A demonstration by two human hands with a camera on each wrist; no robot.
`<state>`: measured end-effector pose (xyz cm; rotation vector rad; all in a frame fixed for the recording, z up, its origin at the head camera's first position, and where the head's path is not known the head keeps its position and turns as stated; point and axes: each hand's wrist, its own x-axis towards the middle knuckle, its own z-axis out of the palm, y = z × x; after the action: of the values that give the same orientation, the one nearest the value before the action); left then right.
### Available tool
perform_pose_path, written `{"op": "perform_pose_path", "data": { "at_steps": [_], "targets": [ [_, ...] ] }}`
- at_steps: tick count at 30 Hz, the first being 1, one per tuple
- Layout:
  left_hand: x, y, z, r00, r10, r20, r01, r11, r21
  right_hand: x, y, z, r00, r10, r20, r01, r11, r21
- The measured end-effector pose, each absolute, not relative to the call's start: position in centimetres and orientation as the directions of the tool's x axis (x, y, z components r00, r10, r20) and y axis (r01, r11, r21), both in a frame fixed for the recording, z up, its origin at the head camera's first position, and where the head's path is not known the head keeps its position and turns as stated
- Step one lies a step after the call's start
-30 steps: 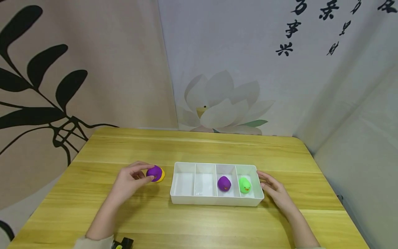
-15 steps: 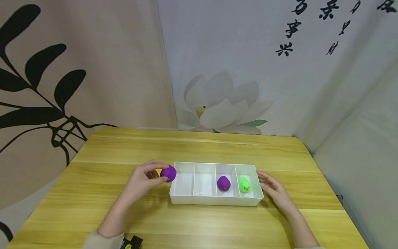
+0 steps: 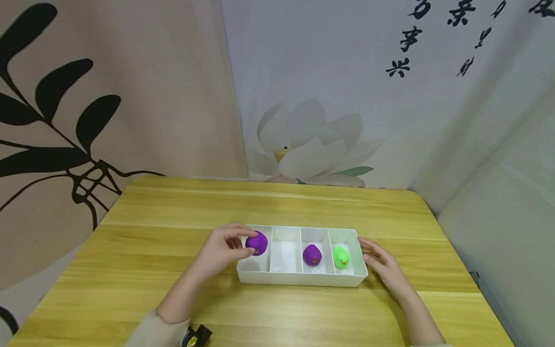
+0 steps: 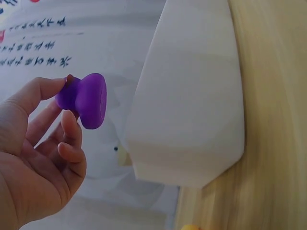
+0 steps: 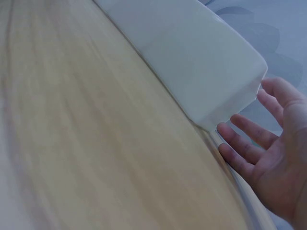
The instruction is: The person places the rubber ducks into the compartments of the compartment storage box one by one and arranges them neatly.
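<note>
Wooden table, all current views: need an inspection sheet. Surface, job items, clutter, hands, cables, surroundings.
Surface: wooden table, pale wood grain.
Job's things: white tray, four compartments; second purple toy in third from left, green toy in rightmost; held purple toy appears over leftmost.
Clutter: yellow-orange sliver at the left wrist view's lower edge, too little to identify.
Left hand: pinches the held purple toy.
Right hand: fingers relaxed at the tray's right end.
Cables: nothing seen for certain; small dark item beyond the table's right edge is unclear.
Surroundings: printed backdrop with leaves, flower, characters; black device at left cuff.
</note>
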<state>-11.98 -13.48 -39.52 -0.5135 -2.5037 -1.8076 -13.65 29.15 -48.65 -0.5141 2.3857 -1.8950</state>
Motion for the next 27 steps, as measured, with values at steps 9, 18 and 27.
{"op": "perform_pose_path", "data": {
  "at_steps": [9,18,27],
  "targets": [
    [-12.9,-11.6,-39.9,-0.932,0.314,0.181,0.274,0.281,0.92,-13.7,29.1,-48.7,-0.94,-0.292,0.179,-0.239,0.188,-0.953],
    [-13.9,-10.0,-40.8,-0.912,0.365,0.187,0.311,0.321,0.895,-13.8,29.2,-48.8,-0.941,-0.291,0.173,-0.236,0.196,-0.952],
    [-14.7,-8.7,-41.8,-0.903,0.4,0.158,0.318,0.373,0.872,-13.7,29.3,-48.7,-0.94,-0.298,0.164,-0.225,0.182,-0.957]
  ]
}}
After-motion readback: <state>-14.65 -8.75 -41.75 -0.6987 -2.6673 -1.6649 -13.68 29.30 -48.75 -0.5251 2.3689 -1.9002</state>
